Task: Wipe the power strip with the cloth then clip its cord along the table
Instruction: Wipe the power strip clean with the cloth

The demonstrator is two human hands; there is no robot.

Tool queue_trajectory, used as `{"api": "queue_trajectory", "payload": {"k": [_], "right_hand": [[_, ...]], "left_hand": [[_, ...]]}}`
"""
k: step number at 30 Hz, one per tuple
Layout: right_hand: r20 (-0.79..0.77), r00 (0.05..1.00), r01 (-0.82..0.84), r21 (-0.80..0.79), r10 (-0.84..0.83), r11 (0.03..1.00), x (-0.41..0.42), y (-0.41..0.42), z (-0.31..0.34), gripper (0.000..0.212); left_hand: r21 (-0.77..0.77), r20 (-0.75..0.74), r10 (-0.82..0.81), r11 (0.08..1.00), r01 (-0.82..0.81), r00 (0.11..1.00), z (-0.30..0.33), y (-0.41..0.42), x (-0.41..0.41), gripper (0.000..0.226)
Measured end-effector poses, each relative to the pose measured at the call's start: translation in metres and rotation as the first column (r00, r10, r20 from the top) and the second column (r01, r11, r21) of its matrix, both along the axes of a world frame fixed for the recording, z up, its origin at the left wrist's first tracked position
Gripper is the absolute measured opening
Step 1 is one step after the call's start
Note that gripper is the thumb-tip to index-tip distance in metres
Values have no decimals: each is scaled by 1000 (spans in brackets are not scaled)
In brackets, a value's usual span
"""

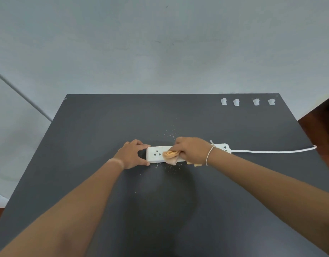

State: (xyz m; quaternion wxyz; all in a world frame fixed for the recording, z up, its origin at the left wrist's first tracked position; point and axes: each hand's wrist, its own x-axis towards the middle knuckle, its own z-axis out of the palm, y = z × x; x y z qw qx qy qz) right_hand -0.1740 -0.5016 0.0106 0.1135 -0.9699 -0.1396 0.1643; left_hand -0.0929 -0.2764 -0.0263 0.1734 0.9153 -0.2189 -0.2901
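A white power strip (156,154) lies across the middle of the dark grey table (104,127). My left hand (131,153) grips its left end between thumb and fingers. My right hand (192,150) presses a bunched orange cloth (171,155) onto the strip's top, covering its middle part. The strip's white cord (274,151) runs from the right end to the table's right edge. Several white cord clips (223,101) sit in a row near the far right corner.
Fine crumbs (170,134) are scattered on the table behind and in front of the strip. A pale wall rises beyond the table's far edge. A white frame (21,97) stands to the left, and a brown floor shows at the right.
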Motion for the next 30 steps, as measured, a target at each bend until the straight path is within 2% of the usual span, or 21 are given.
{"api": "queue_trajectory", "payload": {"k": [1,3,5,6,8,10,11,14,16,19,21,23,24,26,28,30], "right_hand": [[-12,1000,21,-39,-22,999,-1,0,-2,31],[40,984,177,-108,-174,978,5,-12,-1,31],[83,960,271,-38,-268,962,10,-24,4,30],[63,963,258,46,-260,965,9,-24,8,29],[-16,990,140,154,-139,978,3,-17,14,27],[-104,994,59,141,-45,988,-3,-10,12,29],[-126,990,86,120,-71,989,-5,-12,9,28],[-69,943,331,109,-325,937,-2,-32,4,23],[-1,911,407,159,-412,900,-2,-45,7,29],[-65,938,345,235,-340,909,-5,-51,11,28],[-158,952,287,159,-263,945,-10,-51,6,28],[-134,932,350,77,-338,934,-10,-59,4,24],[-68,913,407,62,-403,911,-10,-65,6,23],[11,875,480,125,-485,868,-10,-76,8,24],[-84,894,448,228,-441,865,-12,-76,11,29],[-182,924,368,180,-337,912,-17,-68,6,26]], "left_hand": [[13,5,-4,1000,4,1000,1,-1,0,70],[39,21,-21,999,20,1000,2,-2,0,70],[62,29,-29,998,27,999,4,-3,0,70],[74,31,-32,997,29,999,4,-4,0,70],[117,58,-56,992,49,997,7,-6,-2,74],[167,112,-108,982,89,988,11,-11,-4,83],[173,137,-133,979,109,982,13,-17,-5,87],[126,169,-198,976,178,966,19,-39,-11,87],[103,144,-240,969,226,960,19,-53,-16,82],[120,127,-278,957,263,952,16,-68,-21,79],[140,148,-301,949,281,942,16,-74,-22,77],[149,160,-309,947,286,938,17,-77,-20,73],[141,147,-297,950,277,943,18,-78,-20,71],[118,114,-266,960,252,957,18,-78,-19,68],[107,95,-249,965,239,964,18,-78,-19,68],[104,89,-243,967,234,966,18,-78,-18,68]]}}
